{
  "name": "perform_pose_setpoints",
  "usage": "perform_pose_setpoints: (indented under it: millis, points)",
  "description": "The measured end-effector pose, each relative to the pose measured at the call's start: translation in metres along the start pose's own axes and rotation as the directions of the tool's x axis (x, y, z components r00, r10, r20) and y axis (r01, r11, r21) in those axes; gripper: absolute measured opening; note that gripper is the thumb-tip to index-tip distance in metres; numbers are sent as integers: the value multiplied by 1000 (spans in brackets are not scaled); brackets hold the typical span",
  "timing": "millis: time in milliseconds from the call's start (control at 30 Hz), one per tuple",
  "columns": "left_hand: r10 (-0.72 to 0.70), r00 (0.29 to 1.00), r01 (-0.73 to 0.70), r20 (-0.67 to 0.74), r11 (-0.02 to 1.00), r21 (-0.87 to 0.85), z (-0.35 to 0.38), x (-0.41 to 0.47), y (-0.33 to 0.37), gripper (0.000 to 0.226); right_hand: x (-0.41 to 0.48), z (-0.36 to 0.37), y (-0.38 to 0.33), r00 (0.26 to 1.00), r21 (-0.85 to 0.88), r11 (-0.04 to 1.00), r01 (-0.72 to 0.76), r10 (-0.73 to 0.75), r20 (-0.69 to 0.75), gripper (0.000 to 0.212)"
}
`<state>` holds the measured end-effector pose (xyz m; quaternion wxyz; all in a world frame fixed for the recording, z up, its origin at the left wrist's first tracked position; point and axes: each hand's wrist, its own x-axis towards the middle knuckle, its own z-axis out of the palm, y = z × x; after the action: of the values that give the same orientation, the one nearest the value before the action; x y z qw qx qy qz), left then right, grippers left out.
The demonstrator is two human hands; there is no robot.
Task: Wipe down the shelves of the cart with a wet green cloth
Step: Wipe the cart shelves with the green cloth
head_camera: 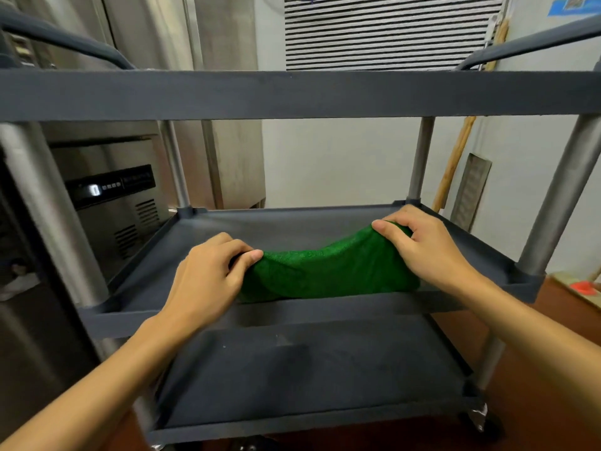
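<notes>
Cloth [328, 271] trouble starts nearest the person. It is wet, and its near edge lies right against the near lip [292, 309] of the middle shelf [292, 226]. A pull toward the body could probably drag it over that lip and drop it, or drip it, onto the bottom shelf [292, 369], which shows a few pale specks.

Next is the left hand [208, 278]. It only pinches the left end between thumb and curled fingers, so a hard tug from the other side may slip the wet fabric free.

Farther in, the right hand [422, 245] grips the right end and holds it raised. Much of the cloth seems to arch clear of the shelf, and a stroke made this way would likely wipe only a narrow strip and leave streaks.

Farthest, that hand sits close to the far right post [419, 157], so a sweep to the right could knock the knuckles on it.

The hands are well apart, each clamped on one end, and the cloth spans the gap between them over the middle shelf. Its left end is low and nearer, just right of the left thumb. Its right end is higher and farther, bunched under the right fingers. The near part sags toward the shelf floor behind the lip.
</notes>
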<state>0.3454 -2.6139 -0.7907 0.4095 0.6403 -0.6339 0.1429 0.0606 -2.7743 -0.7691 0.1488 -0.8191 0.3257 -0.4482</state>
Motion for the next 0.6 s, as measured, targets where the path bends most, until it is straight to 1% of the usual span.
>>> perform_pose_setpoints:
  millis: [200, 300, 367, 433, 500, 533, 567, 600]
  points:
    - [-35, 997, 39, -68, 998, 56, -29, 12, -27, 17, 30, 24, -22, 999, 45, 998, 52, -52, 9, 32]
    - [-61, 993, 69, -101, 994, 79, -43, 19, -40, 17, 45, 37, -31, 996, 68, 994, 89, -91, 21, 30]
    - [-101, 987, 113, -128, 990, 85, -50, 25, -48, 18, 58, 45, -36, 994, 79, 993, 89, -94, 62, 26]
    - [-162, 978, 173, -134, 982, 75, -55, 31, -56, 20, 73, 53, -40, 987, 110, 993, 43, -59, 147, 18]
    - [-255, 961, 256, -107, 967, -8, -56, 35, -65, 23, 88, 60, -43, 962, 144, 989, -26, -15, 274, 15]
    - [-291, 953, 289, -88, 957, -30, -55, 36, -70, 23, 96, 61, -43, 934, 143, 988, -59, 4, 357, 18]
    - [-316, 946, 315, -69, 949, -27, -54, 37, -75, 23, 103, 62, -42, 891, 122, 989, -86, 21, 454, 22]
    - [-341, 939, 340, -45, 940, -18, -52, 39, -80, 21, 110, 62, -40, 831, 84, 991, -100, 37, 555, 26]
